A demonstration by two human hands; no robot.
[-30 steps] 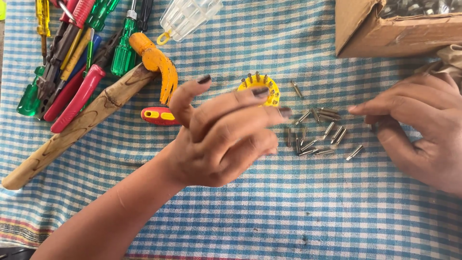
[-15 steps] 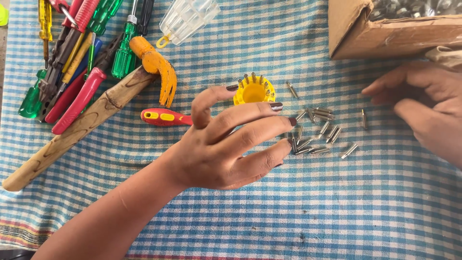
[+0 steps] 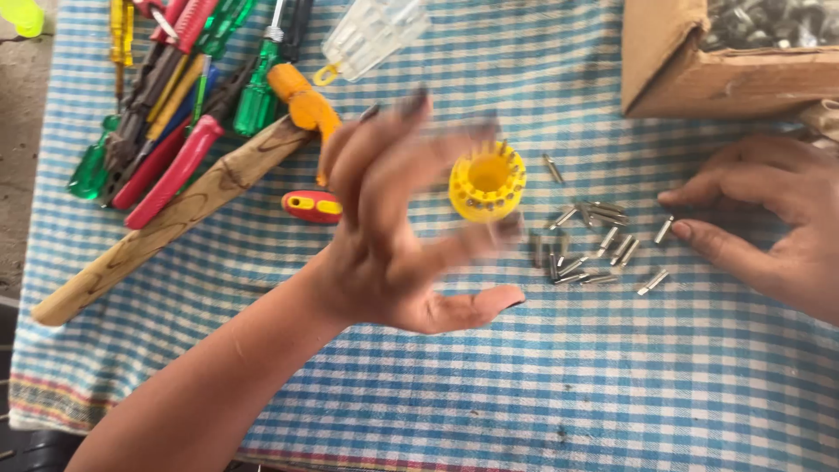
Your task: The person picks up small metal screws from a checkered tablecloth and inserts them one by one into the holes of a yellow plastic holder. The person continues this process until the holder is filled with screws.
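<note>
Yellow plastic bit holder point(image 3: 487, 182) is seen on the blue checked cloth point(image 3: 489, 385), just beyond the left hand point(image 3: 411, 227). That hand is raised, blurred, its grip spread wide with nothing held. Loose steel bits point(image 3: 594, 245) are scattered beside the holder. The right hand point(image 3: 769, 218) is laid flat, grip open, fingertips near the bits. Screwdrivers point(image 3: 201, 87) and a wooden handle point(image 3: 166, 223) are noted at far left, a cardboard box point(image 3: 699, 70) at upper right.

A blue-and-white checked woven cloth point(image 3: 524, 402) covers the work surface in even daylight; bare grey ground point(image 3: 22, 131) shows along its left edge.
</note>
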